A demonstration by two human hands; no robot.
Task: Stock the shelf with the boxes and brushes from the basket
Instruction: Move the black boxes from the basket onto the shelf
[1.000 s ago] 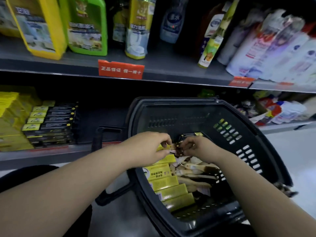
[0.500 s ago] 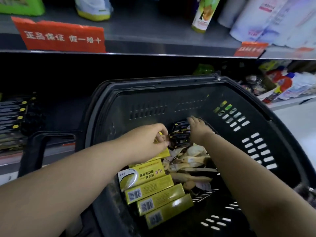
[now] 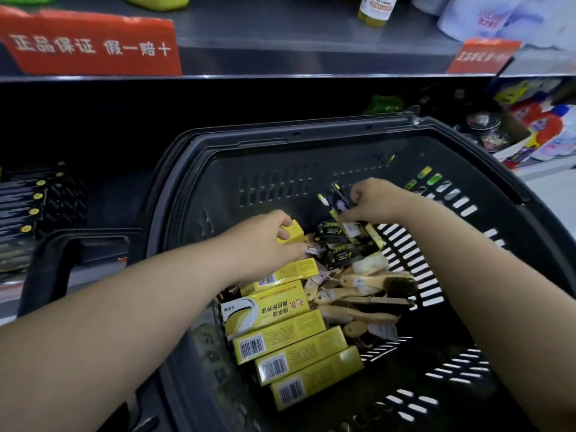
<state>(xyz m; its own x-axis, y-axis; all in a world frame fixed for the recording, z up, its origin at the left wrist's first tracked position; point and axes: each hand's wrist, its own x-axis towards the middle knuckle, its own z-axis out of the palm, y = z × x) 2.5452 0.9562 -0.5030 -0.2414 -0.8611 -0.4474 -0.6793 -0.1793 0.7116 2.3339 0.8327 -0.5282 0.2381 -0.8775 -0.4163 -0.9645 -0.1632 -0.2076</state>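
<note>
Left grip (image 3: 268,243) clamped on small yellow cardboard box (image 3: 293,236), right grip (image 3: 371,202) pinching slim black pack (image 3: 336,201). Likely light, stiff, crushable; hold across flat faces.

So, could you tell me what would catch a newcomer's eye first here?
The left hand grips a yellow box and the right hand pinches dark packets inside the black basket. More yellow boxes line its left side, wooden brushes beside them, under a red shelf sign.

Head-worn wide-angle camera, looking forward and steeply down from close above the basket (image 3: 311,135); forearms (image 3: 140,307) enter from the bottom corners, the fingers (image 3: 280,236) sit near mid-frame, and the shelf (image 3: 280,62) edge runs across the top, beyond the fingers.
</note>
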